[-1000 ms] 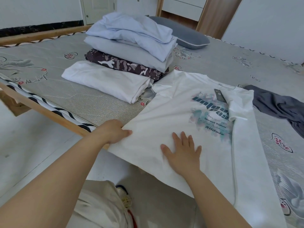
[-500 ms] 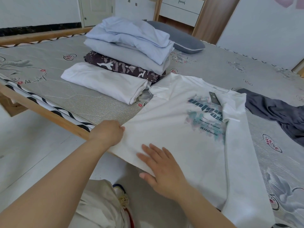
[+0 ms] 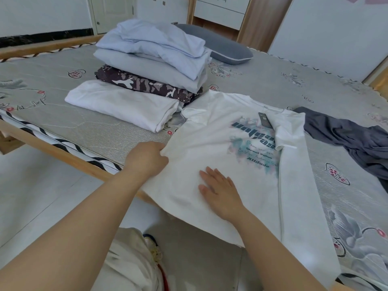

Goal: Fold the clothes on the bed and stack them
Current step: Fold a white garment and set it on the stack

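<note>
your left hand [image 3: 147,158] has its fingers curled round the left edge of the white printed t-shirt [image 3: 210,148], pinching the fabric right where it leaves the mattress [image 3: 262,85]. your right hand [image 3: 220,190] is lying flat on the lower front of the shirt, fingers straight and a bit spread, gripping nothing. the shirt is spread out on the near side of the bed with its hem hanging over the wooden rail [image 3: 63,152], its right side already folded in over the teal print, and a dark tag [image 3: 265,119] up by the collar. just beside its top left corner is the folded stack [image 3: 151,66]: pale blue pieces on top, a camo one under them, a white one at the bottom. a loose dark grey garment [image 3: 346,139] lies crumpled to the right of the shirt, touching its shoulder. a grey pillow [image 3: 222,47] sits behind the stack.
</note>
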